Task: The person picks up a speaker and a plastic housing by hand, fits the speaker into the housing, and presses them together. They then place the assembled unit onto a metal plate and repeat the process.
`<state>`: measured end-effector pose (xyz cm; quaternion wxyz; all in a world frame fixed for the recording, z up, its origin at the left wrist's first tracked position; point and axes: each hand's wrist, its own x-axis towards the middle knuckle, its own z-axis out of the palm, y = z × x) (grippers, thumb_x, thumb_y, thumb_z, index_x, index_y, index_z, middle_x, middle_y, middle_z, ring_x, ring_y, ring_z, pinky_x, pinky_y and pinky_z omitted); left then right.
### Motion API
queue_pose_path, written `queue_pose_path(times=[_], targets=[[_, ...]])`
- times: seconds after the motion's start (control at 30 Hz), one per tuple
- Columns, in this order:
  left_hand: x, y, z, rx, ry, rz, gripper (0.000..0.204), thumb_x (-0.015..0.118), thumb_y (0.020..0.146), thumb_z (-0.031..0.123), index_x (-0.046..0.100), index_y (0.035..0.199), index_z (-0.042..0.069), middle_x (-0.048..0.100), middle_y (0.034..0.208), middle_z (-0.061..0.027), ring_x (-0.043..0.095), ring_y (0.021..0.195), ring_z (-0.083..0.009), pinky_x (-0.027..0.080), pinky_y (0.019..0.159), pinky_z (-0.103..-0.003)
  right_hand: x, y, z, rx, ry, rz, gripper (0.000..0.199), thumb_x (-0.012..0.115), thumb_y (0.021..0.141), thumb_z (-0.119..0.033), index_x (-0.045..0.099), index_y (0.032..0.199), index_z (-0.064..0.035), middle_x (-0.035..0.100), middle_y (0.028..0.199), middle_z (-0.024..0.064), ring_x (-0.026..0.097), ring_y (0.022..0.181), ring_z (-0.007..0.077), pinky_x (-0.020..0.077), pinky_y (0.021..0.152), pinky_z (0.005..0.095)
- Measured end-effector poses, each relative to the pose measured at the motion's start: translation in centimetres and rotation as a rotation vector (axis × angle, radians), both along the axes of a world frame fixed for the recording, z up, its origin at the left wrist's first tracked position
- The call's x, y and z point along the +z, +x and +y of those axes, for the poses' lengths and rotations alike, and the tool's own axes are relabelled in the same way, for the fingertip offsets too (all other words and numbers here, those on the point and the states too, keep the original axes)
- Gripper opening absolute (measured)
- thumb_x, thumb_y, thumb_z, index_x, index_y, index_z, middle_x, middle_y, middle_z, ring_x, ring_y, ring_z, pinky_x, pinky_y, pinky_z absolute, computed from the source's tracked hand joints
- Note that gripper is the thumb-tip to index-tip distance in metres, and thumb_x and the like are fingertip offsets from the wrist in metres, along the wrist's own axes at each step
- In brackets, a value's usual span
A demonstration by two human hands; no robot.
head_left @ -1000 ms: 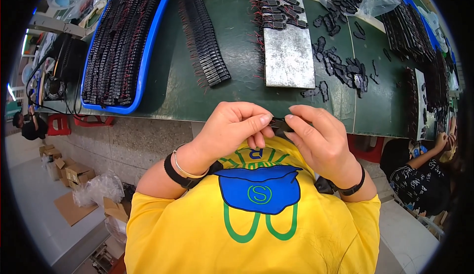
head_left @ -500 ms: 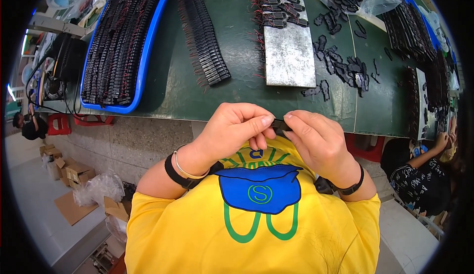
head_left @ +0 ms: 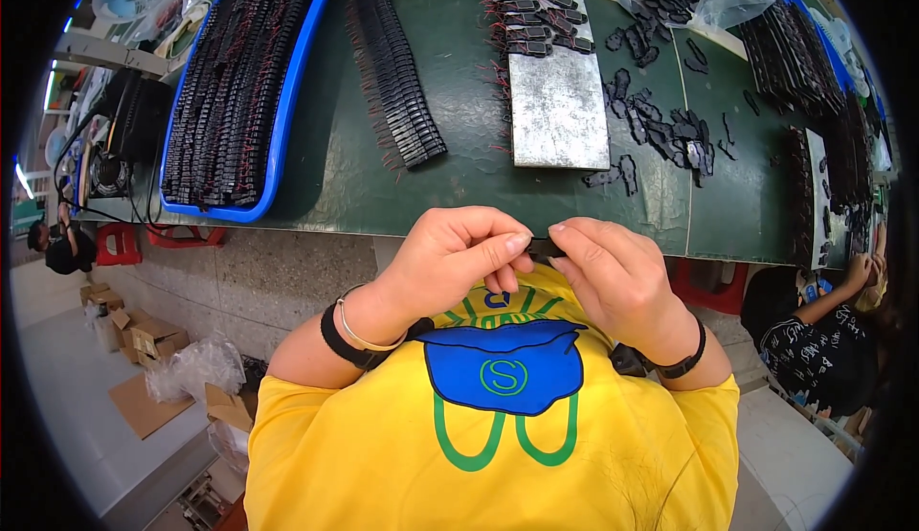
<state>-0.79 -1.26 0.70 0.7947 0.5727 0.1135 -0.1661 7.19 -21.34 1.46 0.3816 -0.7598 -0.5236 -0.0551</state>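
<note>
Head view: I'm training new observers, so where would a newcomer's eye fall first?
Probably on the bright yellow shirt with its blue patch, filling the lower middle. Just above, the bare left hand and bare right hand hold their fingertips close together by the dark green table. Upper left, a blue plastic tray packed with black parts stands out.

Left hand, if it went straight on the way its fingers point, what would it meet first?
Probably the right hand: its fingertips face those of the left hand across a narrow gap. Anything pinched between is too small to tell, and depth is unclear.
</note>
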Motion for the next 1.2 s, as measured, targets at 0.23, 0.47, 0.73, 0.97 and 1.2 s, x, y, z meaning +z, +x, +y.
queue_pose_path(times=[0.23, 0.47, 0.73, 0.97, 1.2], targets=[[0.5, -0.4, -0.3, 0.003, 0.043, -0.101, 0.012, 0.064, 0.088, 0.003, 0.063, 0.098, -0.003, 0.068, 0.084, -0.0085, 0.063, 0.067, -0.0091, 0.052, 0.062, -0.021, 0.0, 0.0, -0.1, 0.024, -0.021, -0.068, 0.037, 0.072, 0.066, 0.005, 0.061, 0.101, 0.0053, 0.064, 0.089, 0.0162, 0.064, 0.074, 0.0302, 0.0539, 0.061, 0.0343], [0.2, -0.6, -0.3, 0.027, 0.413, -0.403, 0.011, 0.070, 0.082, 0.001, 0.064, 0.091, -0.002, 0.068, 0.081, -0.0063, 0.059, 0.064, -0.0069, 0.046, 0.057, -0.020, -0.2, 0.2, 0.0, 0.021, 0.081, 0.084, 0.038, 0.074, 0.068, 0.004, 0.061, 0.103, 0.0043, 0.064, 0.090, 0.0157, 0.064, 0.070, 0.0270, 0.0529, 0.060, 0.0318], [-0.3, -0.1, -0.1, 0.066, 0.699, -0.793, 0.014, 0.073, 0.075, 0.001, 0.066, 0.086, 0.000, 0.067, 0.076, -0.0101, 0.063, 0.061, -0.0164, 0.047, 0.054, -0.025, -0.9, 0.8, 0.1, 0.104, 0.196, 0.438, 0.030, 0.076, 0.070, -0.001, 0.066, 0.098, 0.0005, 0.065, 0.082, 0.0119, 0.064, 0.067, 0.0238, 0.0510, 0.056, 0.0299], [-0.4, 0.6, 0.1, 0.044, 0.706, -1.000, 0.018, 0.074, 0.072, 0.002, 0.065, 0.087, 0.000, 0.066, 0.076, -0.0126, 0.064, 0.061, -0.0257, 0.049, 0.054, -0.030, -1.1, 0.8, 0.5, 0.118, 0.265, 0.273, 0.023, 0.076, 0.070, -0.002, 0.066, 0.091, -0.0007, 0.065, 0.076, 0.0108, 0.064, 0.063, 0.0252, 0.0501, 0.053, 0.0302], [-1.4, 1.0, 0.4, -0.035, 0.638, -1.032, 0.018, 0.073, 0.073, 0.002, 0.064, 0.089, 0.000, 0.064, 0.074, -0.0130, 0.063, 0.061, -0.0273, 0.050, 0.056, -0.032, -1.4, 0.9, 0.5, 0.177, 0.262, 0.269, 0.019, 0.074, 0.069, 0.000, 0.063, 0.085, 0.0001, 0.063, 0.073, 0.0110, 0.063, 0.060, 0.0248, 0.0487, 0.050, 0.0309]])
